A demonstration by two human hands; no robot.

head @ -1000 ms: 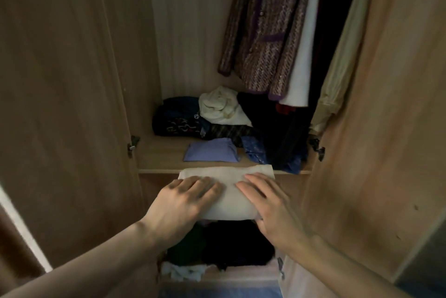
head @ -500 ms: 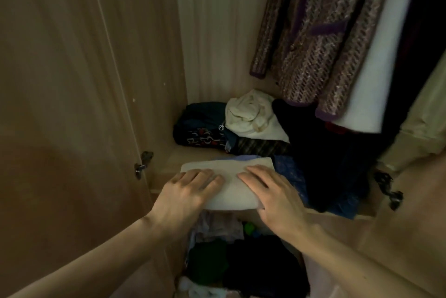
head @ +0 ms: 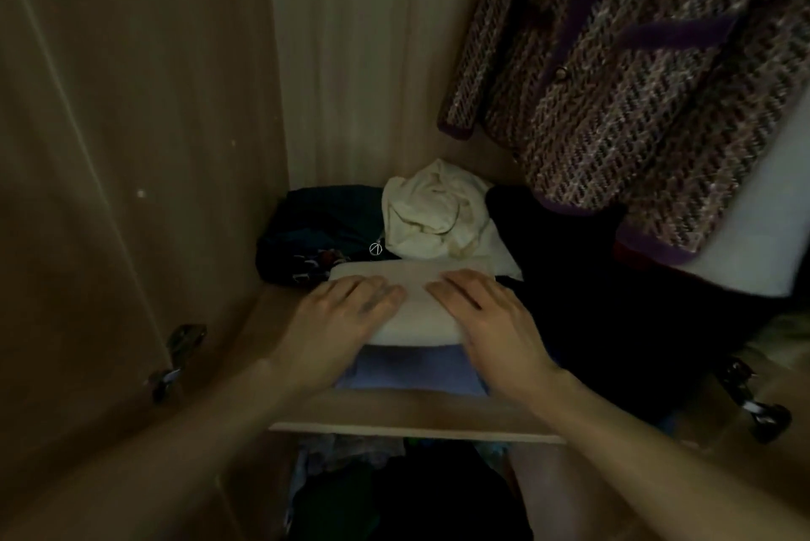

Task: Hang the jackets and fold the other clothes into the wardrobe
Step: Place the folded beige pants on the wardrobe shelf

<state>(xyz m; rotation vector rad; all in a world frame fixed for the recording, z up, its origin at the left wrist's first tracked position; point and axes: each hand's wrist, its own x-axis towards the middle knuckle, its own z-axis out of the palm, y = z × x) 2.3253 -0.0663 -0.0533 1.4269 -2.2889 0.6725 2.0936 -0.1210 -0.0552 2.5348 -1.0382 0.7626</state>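
Both hands lie flat, palms down, on a folded white garment (head: 416, 299) that sits on a folded lilac piece (head: 407, 369) on the wardrobe shelf (head: 394, 413); the left hand (head: 337, 321) presses its 9 o'clock end, the right hand (head: 491, 321) its 3 o'clock end, fingers straight and not gripping. At 12 o'clock a crumpled cream cloth (head: 434, 211) rests among dark clothes; a tweed jacket (head: 627, 71) hangs at 2 o'clock.

- Left hand (head: 339, 319) and right hand (head: 491, 321) lie flat on the folded white cloth (head: 416, 299).
- The cloth rests atop a folded lilac garment (head: 407, 369) on the shelf (head: 412, 413).
- Behind the cloth: a crumpled cream garment (head: 438, 211).
- Above-right: a hanging tweed jacket (head: 635, 80).
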